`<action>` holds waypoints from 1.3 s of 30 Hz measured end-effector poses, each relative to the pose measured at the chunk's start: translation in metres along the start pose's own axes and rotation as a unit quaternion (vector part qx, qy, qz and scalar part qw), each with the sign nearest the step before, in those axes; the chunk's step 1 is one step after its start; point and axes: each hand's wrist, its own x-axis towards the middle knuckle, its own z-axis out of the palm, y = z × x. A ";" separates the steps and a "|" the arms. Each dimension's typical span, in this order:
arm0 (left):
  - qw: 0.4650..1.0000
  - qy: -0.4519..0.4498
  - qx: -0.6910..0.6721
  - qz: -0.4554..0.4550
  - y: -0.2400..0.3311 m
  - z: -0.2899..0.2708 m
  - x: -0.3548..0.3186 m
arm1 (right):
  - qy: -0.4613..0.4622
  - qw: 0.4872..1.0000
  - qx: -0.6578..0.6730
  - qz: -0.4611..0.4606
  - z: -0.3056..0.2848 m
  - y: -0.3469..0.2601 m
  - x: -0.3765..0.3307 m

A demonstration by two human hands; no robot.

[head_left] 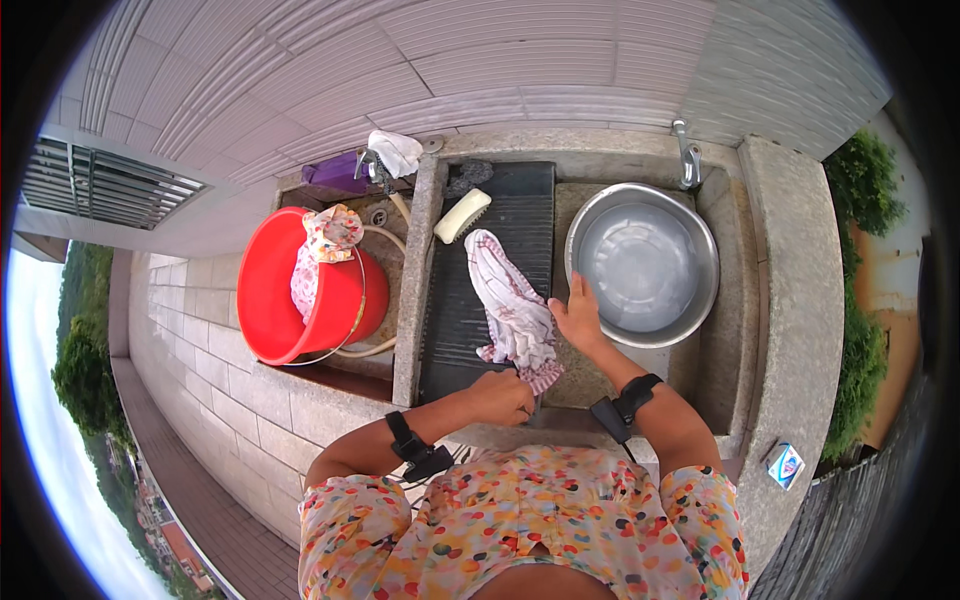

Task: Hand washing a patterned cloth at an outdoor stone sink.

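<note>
A wet white cloth with reddish-checked edging [512, 300] lies bunched lengthwise over the dark ribbed washboard [450, 320]. My left hand [503, 398] is closed on its near end, by the front edge of the sink. My right hand [577, 315] is beside the cloth's right side with the fingers stretched out, between the cloth and a round metal basin [708, 262]. Cloudy water fills part of that basin. Beyond the cloth, a white scrub brush [462, 216] rests on the board, next to a dark mesh scrubber [470, 178].
To the left, a red bucket [262, 290] holds patterned clothes [330, 240] draped over its rim. A hose [398, 215] runs behind it from a tap with a white cloth [395, 153]. Another tap [688, 160] stands above the basin. A small blue-and-white packet [785, 465] sits on the right ledge.
</note>
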 end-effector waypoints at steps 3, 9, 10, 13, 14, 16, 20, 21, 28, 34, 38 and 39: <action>0.938 0.236 -0.250 -0.042 -0.021 -0.026 0.013 | -0.017 0.995 0.026 -0.096 0.007 0.007 -0.013; 0.865 0.436 -0.074 -0.236 -0.147 -0.080 0.068 | -0.136 0.984 -0.052 -0.103 0.022 -0.028 -0.033; 0.830 0.498 -0.047 -0.245 -0.150 -0.083 0.077 | -0.177 0.975 -0.076 -0.111 0.020 -0.034 -0.035; 0.814 0.522 -0.003 -0.254 -0.145 -0.072 0.092 | -0.220 0.961 -0.137 -0.096 0.015 -0.046 -0.036; 0.836 0.485 0.014 -0.255 -0.142 -0.069 0.094 | -0.231 0.956 -0.162 -0.084 0.014 -0.049 -0.035; 0.831 0.481 -0.042 -0.275 -0.146 -0.067 0.095 | -0.244 0.955 -0.154 -0.064 0.012 -0.055 -0.034; 0.835 0.522 -0.159 -0.076 -0.086 -0.033 0.060 | -0.248 0.958 -0.141 -0.016 0.008 -0.060 -0.032; 0.847 0.520 -0.104 -0.027 -0.074 -0.012 0.055 | -0.251 0.956 -0.151 -0.023 0.011 -0.053 -0.032; 0.842 0.526 0.001 -0.118 -0.132 -0.039 0.106 | -0.267 0.952 -0.145 -0.041 0.014 -0.063 -0.030; 0.768 0.580 0.094 -0.256 -0.143 -0.080 0.126 | -0.232 0.962 -0.136 -0.056 0.020 -0.056 -0.037; 0.870 0.473 -0.094 -0.102 -0.096 -0.046 0.077 | -0.202 0.972 -0.104 -0.057 0.025 -0.044 -0.034; 0.849 0.520 -0.068 -0.062 -0.084 -0.025 0.066 | -0.195 0.971 -0.118 -0.071 0.027 -0.042 -0.035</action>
